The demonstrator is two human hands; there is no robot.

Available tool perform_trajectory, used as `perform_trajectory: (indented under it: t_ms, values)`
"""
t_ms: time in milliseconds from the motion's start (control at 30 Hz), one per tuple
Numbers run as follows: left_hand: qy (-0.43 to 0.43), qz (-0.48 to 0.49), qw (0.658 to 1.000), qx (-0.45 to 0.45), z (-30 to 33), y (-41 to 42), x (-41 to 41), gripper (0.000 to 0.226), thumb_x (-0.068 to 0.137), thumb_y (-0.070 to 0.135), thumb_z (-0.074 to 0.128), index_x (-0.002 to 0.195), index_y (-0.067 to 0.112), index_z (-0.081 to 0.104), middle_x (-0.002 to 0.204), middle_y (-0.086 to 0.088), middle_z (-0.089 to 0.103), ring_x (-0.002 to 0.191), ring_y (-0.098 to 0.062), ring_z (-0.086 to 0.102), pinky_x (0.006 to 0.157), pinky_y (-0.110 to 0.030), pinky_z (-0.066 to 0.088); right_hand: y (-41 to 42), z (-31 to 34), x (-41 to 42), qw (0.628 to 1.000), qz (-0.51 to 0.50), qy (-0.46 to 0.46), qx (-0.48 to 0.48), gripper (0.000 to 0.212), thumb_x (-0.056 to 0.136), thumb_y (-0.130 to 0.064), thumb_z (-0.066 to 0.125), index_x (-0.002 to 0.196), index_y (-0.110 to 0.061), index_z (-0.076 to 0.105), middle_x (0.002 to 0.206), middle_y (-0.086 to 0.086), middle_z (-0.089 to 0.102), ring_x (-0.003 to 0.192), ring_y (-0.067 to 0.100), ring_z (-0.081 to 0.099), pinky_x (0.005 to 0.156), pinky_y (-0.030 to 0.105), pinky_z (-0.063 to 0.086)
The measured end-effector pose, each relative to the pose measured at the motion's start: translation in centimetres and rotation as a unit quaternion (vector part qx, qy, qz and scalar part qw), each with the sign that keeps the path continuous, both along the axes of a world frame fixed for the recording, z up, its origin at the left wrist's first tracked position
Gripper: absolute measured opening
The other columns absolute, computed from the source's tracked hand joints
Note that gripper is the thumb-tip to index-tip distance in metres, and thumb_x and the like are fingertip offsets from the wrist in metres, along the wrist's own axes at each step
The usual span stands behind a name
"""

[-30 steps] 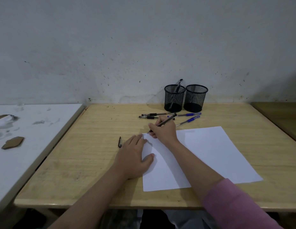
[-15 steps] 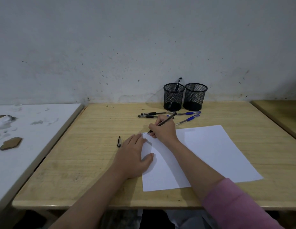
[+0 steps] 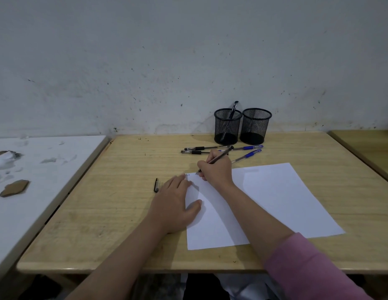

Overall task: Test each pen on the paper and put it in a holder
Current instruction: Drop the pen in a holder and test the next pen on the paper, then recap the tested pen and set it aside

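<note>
Two black mesh holders [image 3: 227, 126] stand side by side at twelve o'clock on the wooden table [image 3: 123, 213]; the left one holds one black pen [image 3: 232, 110]. The right hand [image 3: 215, 169] grips a dark pen [image 3: 219, 158], tip on the white paper [image 3: 275, 198] at its ten o'clock corner. The left hand [image 3: 175, 204] lies flat, fingers straight, pressing the paper's nine o'clock edge. A pen cap [image 3: 155, 185] lies just beside its fingers.
</note>
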State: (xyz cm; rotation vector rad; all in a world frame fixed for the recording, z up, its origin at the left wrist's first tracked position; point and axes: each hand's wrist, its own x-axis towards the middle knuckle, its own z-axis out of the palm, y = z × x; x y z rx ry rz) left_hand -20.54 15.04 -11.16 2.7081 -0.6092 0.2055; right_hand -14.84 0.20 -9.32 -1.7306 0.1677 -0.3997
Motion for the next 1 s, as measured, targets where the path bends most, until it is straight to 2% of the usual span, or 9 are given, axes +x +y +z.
perform_trajectory:
  t_ms: [300, 433, 500, 533, 633, 700, 800, 900, 1000]
  values:
    - [-0.011, -0.002, 1.000, -0.007, 0.1, 0.0, 0.0, 0.074, 0.073, 0.063, 0.030, 0.133, 0.020, 0.041, 0.150, 0.000, 0.033, 0.136, -0.018, 0.030, 0.108, -0.034, 0.029, -0.1, 0.0, 0.0, 1.000, -0.001, 0.002, 0.003, 0.031, 0.071, 0.003, 0.061, 0.058, -0.012, 0.037, 0.055, 0.014, 0.048, 0.038, 0.013, 0.059, 0.043, 0.025, 0.045]
    - [-0.013, 0.006, 1.000, -0.011, 0.4, 0.1, -0.3, 0.074, 0.073, 0.062, 0.033, 0.130, 0.016, 0.045, 0.147, -0.003, 0.037, 0.136, -0.020, 0.032, 0.111, -0.037, 0.024, -0.3, 0.3, 0.1, 0.998, -0.018, 0.023, 0.051, 0.027, 0.075, 0.001, 0.062, 0.061, -0.011, 0.042, 0.055, 0.016, 0.056, 0.039, 0.014, 0.060, 0.040, 0.023, 0.047]
    - [-0.062, 0.049, 0.997, -0.008, 0.4, 0.1, -0.6, 0.063, 0.075, 0.055, 0.038, 0.120, 0.013, 0.053, 0.140, -0.008, 0.046, 0.131, -0.024, 0.040, 0.112, -0.045, 0.023, -0.5, 0.4, 0.1, 0.995, -0.018, 0.027, 0.097, 0.025, 0.079, -0.002, 0.064, 0.065, -0.010, 0.046, 0.056, 0.013, 0.062, 0.041, 0.011, 0.062, 0.040, 0.021, 0.048]
    - [-0.099, 0.088, 0.991, -0.013, 0.3, 0.2, -0.7, 0.055, 0.075, 0.050, 0.042, 0.112, 0.011, 0.057, 0.134, -0.011, 0.052, 0.125, -0.028, 0.046, 0.110, -0.049, 0.029, -0.6, 0.5, 0.2, 0.992, -0.016, 0.024, 0.123, 0.025, 0.081, -0.004, 0.066, 0.066, -0.010, 0.047, 0.057, 0.011, 0.064, 0.042, 0.011, 0.062, 0.040, 0.020, 0.048]
    - [-0.156, 0.226, 0.959, -0.070, 0.4, 0.2, -0.8, 0.038, 0.072, 0.031, 0.056, 0.100, 0.005, 0.061, 0.114, -0.017, 0.059, 0.103, -0.036, 0.056, 0.088, -0.047, 0.045, -0.6, 0.4, 0.3, 0.987, -0.010, 0.010, 0.158, 0.025, 0.083, -0.012, 0.070, 0.069, -0.010, 0.049, 0.060, 0.008, 0.065, 0.048, 0.010, 0.065, 0.047, 0.023, 0.052]
    - [-0.134, 0.285, 0.945, -0.089, 0.6, 0.1, -0.8, 0.034, 0.071, 0.020, 0.063, 0.101, 0.004, 0.061, 0.109, -0.017, 0.058, 0.098, -0.037, 0.054, 0.082, -0.046, 0.042, -0.6, 0.3, 0.2, 0.987, -0.002, 0.004, 0.161, 0.022, 0.084, -0.014, 0.069, 0.073, -0.008, 0.051, 0.064, 0.008, 0.065, 0.052, 0.007, 0.066, 0.057, 0.024, 0.057]
    - [-0.073, 0.336, 0.934, -0.098, 1.0, 0.3, -0.7, 0.027, 0.075, 0.013, 0.057, 0.101, 0.007, 0.059, 0.109, -0.016, 0.053, 0.099, -0.035, 0.049, 0.085, -0.044, 0.035, -0.8, 1.0, -0.3, 0.991, 0.007, -0.009, 0.132, 0.020, 0.080, -0.017, 0.074, 0.076, -0.007, 0.057, 0.067, 0.004, 0.066, 0.059, 0.009, 0.063, 0.070, 0.032, 0.055]
    - [-0.032, 0.361, 0.925, -0.117, 1.3, 0.5, -0.5, 0.022, 0.083, 0.014, 0.049, 0.102, 0.010, 0.059, 0.108, -0.013, 0.053, 0.103, -0.033, 0.047, 0.089, -0.042, 0.032, -1.3, 2.6, -1.1, 0.989, 0.013, -0.037, 0.142, 0.016, 0.076, -0.013, 0.078, 0.072, -0.013, 0.063, 0.063, -0.001, 0.063, 0.062, 0.009, 0.060, 0.066, 0.029, 0.051]
    - [-0.028, 0.343, 0.929, -0.138, 1.5, 0.6, -0.4, 0.022, 0.084, 0.011, 0.049, 0.101, 0.014, 0.063, 0.105, -0.011, 0.058, 0.102, -0.032, 0.049, 0.090, -0.041, 0.032, -1.4, 3.8, -2.6, 0.987, 0.039, -0.033, 0.154, 0.004, 0.086, -0.012, 0.067, 0.081, -0.013, 0.066, 0.071, -0.002, 0.064, 0.065, 0.005, 0.060, 0.060, 0.026, 0.048]
